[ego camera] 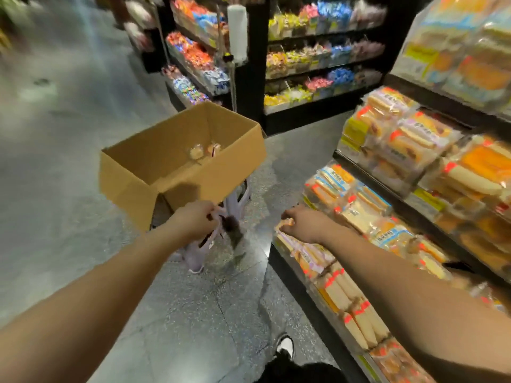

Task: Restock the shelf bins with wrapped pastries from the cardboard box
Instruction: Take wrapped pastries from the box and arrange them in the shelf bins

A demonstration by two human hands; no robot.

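Both bare arms stretched forward, left hand (199, 217) curled in a loose fist, right hand (300, 223) palm down with fingers curled under

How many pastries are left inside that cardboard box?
2 show, side by side on the floor of the cardboard box near its far wall: one wrapped pastry and another. The near wall may hide more.

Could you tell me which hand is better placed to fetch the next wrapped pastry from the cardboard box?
Left. The left hand is just below the cardboard box, though curled on something pale; the right hand holds a pastry over the bottom shelf bin.
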